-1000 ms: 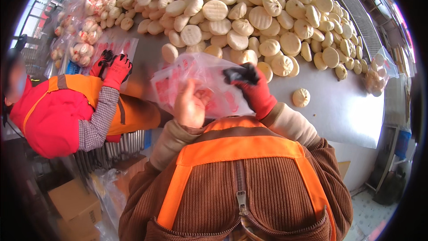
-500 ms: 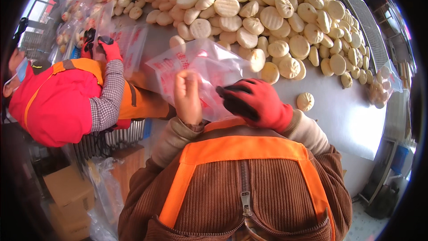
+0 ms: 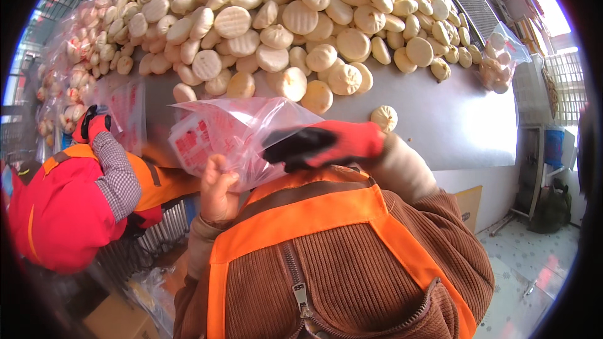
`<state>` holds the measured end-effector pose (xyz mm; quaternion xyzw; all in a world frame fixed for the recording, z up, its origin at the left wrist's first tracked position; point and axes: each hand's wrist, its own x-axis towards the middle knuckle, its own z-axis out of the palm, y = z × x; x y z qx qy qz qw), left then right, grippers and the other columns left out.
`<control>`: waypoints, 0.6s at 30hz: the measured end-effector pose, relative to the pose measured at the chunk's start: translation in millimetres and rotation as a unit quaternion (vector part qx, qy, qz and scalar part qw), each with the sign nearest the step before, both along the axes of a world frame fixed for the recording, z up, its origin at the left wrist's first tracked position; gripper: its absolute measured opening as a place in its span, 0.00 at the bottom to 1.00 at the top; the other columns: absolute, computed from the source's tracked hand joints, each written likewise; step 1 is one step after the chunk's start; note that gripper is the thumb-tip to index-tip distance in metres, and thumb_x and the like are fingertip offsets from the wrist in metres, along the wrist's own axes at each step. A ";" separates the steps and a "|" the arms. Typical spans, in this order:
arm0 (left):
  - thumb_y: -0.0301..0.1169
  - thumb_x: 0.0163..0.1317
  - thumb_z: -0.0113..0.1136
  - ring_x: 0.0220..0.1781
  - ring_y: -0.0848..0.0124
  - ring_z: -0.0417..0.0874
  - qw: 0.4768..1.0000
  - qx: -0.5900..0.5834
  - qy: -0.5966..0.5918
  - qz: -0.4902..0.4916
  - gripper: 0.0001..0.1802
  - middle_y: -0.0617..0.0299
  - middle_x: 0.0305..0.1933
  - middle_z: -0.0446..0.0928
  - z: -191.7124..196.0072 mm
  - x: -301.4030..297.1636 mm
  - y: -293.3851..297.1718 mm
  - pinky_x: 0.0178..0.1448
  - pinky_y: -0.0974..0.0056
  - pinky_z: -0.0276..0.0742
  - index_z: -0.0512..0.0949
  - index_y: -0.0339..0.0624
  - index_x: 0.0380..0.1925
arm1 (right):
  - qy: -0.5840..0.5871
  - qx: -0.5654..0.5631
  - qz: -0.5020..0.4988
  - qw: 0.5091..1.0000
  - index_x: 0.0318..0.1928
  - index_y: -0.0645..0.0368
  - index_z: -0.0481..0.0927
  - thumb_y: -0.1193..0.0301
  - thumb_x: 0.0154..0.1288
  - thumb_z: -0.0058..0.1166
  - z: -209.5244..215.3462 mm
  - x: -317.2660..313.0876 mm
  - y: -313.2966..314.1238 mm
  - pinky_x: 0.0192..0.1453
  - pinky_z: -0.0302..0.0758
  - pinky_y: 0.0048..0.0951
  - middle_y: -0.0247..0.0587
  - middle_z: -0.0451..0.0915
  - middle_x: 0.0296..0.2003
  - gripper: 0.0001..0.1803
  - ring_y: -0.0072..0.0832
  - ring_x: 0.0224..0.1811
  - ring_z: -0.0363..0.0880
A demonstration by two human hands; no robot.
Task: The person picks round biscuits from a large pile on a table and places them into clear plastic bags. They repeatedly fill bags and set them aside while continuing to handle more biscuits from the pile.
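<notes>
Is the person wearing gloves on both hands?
No, the right hand wears a red-and-black glove, while the left hand holding the plastic bag is bare.

bare grey metal table surface (image 3: 465,119) is left open to the right of the gloved right hand (image 3: 326,145), broken only by one lone pale round bun (image 3: 384,117) just beyond the glove. passage forward is blocked by the wide heap of pale round steamed buns (image 3: 295,19) spread across the far table. the way between the bare left hand (image 3: 217,189) and the heap is filled by the clear plastic bag with red print (image 3: 232,138). the left side is closed off by a co-worker's checked sleeve and red-gloved hand (image 3: 93,124), and the far right edge by a filled clear bag of buns (image 3: 499,63).
</notes>
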<state>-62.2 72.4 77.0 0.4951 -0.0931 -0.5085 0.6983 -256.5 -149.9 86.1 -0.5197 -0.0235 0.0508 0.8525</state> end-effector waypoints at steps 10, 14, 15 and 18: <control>0.35 0.71 0.54 0.17 0.81 0.56 0.992 0.040 0.085 0.081 0.08 0.75 0.17 0.55 8.0 1.0 -32.4 0.22 0.71 0.54 0.69 0.51 0.32 | 0.362 -0.583 -0.409 0.602 0.69 0.52 0.63 0.52 0.50 0.71 -103.9 -113.2 -15.8 0.66 0.68 0.43 0.49 0.66 0.65 0.48 0.46 0.67 0.66; 0.40 0.74 0.49 0.19 0.80 0.58 0.992 0.052 0.042 0.103 0.18 0.74 0.18 0.59 4.3 -3.9 -36.2 0.23 0.71 0.57 0.66 0.52 0.22 | 0.132 0.103 -0.550 0.818 0.68 0.57 0.63 0.56 0.58 0.65 -54.2 -89.8 -15.5 0.56 0.78 0.38 0.50 0.70 0.62 0.42 0.42 0.60 0.76; 0.40 0.74 0.49 0.19 0.80 0.58 0.993 0.055 0.033 0.094 0.18 0.73 0.18 0.60 1.4 -4.3 -34.5 0.23 0.70 0.57 0.66 0.52 0.22 | 0.019 0.134 -0.401 0.906 0.69 0.58 0.63 0.56 0.57 0.65 -31.9 -82.4 -15.4 0.56 0.78 0.38 0.51 0.70 0.63 0.42 0.43 0.61 0.75; 0.42 0.75 0.47 0.24 0.76 0.68 0.996 -0.022 0.087 -0.017 0.17 0.68 0.25 0.69 -12.1 0.2 -29.2 0.29 0.68 0.67 0.72 0.47 0.28 | -0.049 0.104 -0.153 0.981 0.69 0.60 0.62 0.58 0.59 0.64 4.2 -32.2 -2.2 0.57 0.77 0.33 0.50 0.67 0.65 0.41 0.39 0.64 0.72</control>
